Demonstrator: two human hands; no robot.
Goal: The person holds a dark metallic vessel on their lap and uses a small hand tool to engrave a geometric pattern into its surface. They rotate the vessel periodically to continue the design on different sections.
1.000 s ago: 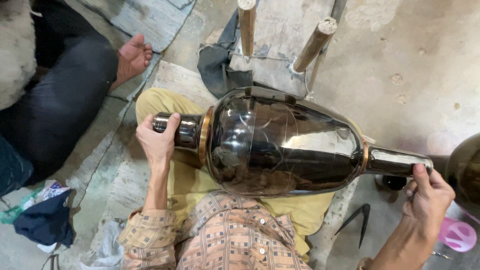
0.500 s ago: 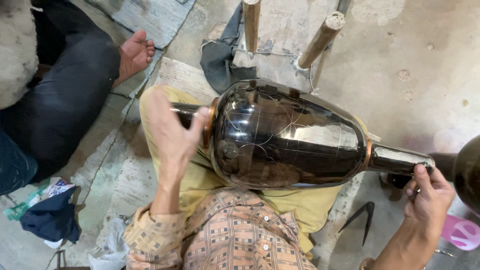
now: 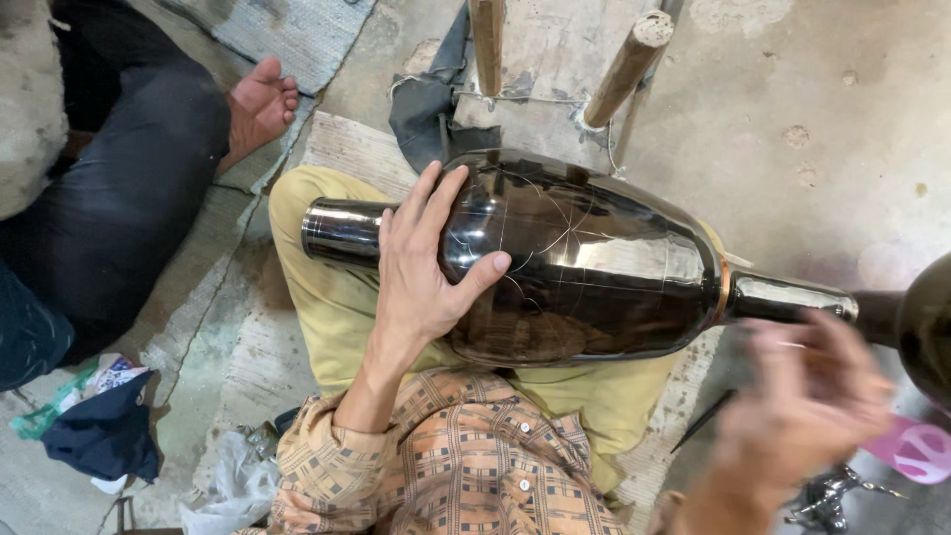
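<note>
Item: large dark glossy metal vase with fine engraved lines (image 3: 584, 267), lying on its side across the lap of the seated person in mustard-yellow trousers (image 3: 337, 317) and a checked orange-brown shirt (image 3: 466, 466). Its narrow cylindrical neck points toward the person's left; a copper-coloured band rings the taper at the other end, beyond which a slim dark stem runs toward the right edge of view.

Left hand (image 3: 421, 267): laid flat, palm down, over the shoulder of the vase beside the neck, fingers spread and thumb resting on the belly; pressing on it rather than clasped round it.

Right hand (image 3: 802, 406): blurred, raised just below the stem end of the vase, fingers loosely apart; whether it touches the stem or holds anything cannot be told.

Surroundings: two upright wooden posts (image 3: 555, 59) bound with wire stand on the concrete floor (image 3: 822, 119) just beyond the vase, a dark grey cloth (image 3: 426, 109) bunched at their foot. A second person in dark trousers (image 3: 119, 198) sits at the left, one bare foot (image 3: 260, 104) resting on a woven mat. A dark blue rag (image 3: 99, 436) and crumpled plastic lie near the left elbow. A pink disc-shaped object (image 3: 916, 451) lies at the lower right, beside part of another rounded dark vessel (image 3: 931, 327)
</note>
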